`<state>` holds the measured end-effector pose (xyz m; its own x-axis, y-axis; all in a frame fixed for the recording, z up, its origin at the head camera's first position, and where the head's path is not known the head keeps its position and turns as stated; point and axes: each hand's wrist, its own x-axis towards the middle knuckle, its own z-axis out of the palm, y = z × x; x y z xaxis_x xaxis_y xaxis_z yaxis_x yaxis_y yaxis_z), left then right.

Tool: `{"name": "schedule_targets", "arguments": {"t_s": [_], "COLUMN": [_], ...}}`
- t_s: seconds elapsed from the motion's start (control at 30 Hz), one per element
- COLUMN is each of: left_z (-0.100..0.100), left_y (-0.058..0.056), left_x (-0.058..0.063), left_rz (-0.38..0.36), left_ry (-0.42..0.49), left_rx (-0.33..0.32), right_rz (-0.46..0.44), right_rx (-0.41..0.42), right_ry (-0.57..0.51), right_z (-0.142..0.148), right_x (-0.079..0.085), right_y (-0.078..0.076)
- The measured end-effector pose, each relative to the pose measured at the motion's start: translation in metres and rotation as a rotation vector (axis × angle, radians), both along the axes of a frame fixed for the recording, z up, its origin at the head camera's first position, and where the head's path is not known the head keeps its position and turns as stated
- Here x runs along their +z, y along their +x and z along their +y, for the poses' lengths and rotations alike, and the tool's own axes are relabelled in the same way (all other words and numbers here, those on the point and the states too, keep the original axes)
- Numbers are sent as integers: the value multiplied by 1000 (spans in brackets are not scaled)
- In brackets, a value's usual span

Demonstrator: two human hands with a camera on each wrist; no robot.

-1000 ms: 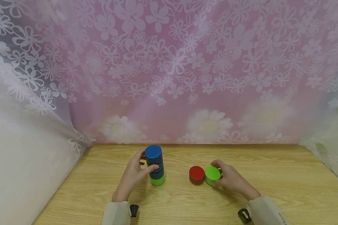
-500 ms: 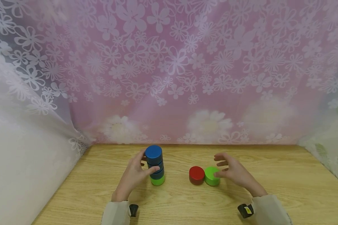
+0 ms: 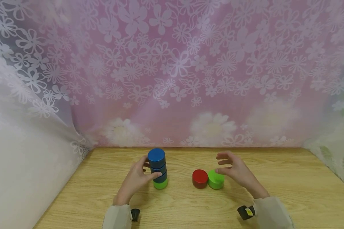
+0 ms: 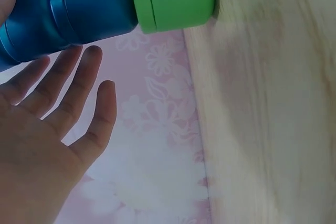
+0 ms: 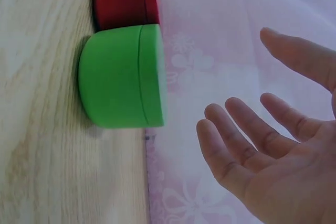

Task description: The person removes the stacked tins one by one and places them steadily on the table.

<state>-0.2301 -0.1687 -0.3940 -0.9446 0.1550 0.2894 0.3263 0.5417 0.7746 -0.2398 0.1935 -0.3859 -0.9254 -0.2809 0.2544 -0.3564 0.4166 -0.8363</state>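
A stack of round lidded tins, with blue tins (image 3: 157, 158) on top of a green tin (image 3: 160, 183), stands upright on the left half of the table. My left hand (image 3: 135, 178) holds the stack around its blue part, thumb in front and fingers behind. In the left wrist view, the fingertips lie along the underside of the blue tin (image 4: 94, 3) as pictured. To the right, a red tin (image 3: 200, 178) and another green tin (image 3: 216, 179) stand side by side, touching. My right hand (image 3: 237, 170) hovers beside and above that green tin, fingers spread and apart from it in the right wrist view.
The wooden table (image 3: 177, 210) runs back to a pink flowered curtain (image 3: 172, 79). Pale cloth (image 3: 25, 152) hangs along the left side, and more hangs on the right. Dark bands (image 3: 246, 212) sit near both sleeves.
My right hand has let go of the green tin and lifted up and back from it, with its fingers opening. The left hand and the stack have stayed nearly still.
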Motion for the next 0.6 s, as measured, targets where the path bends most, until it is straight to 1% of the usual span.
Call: {"name": "schedule_targets", "arguments": {"t_s": [0.23,0.4,0.6], "left_z": [-1,-3,-3], "left_y": [-2,-2,-3], "left_x": [-4,-7,-9], "left_rz": [-43,-66,-78], "left_ry": [-1,-3,-3], "left_rx": [-6,-9,-13], "right_rz": [10,39,66], "right_rx": [-1,1,28], "right_ry": [-64,-90,-109], "right_z": [-8,-17,-25], "right_x": [3,6,7], "right_y": [-1,-3,-5]}}
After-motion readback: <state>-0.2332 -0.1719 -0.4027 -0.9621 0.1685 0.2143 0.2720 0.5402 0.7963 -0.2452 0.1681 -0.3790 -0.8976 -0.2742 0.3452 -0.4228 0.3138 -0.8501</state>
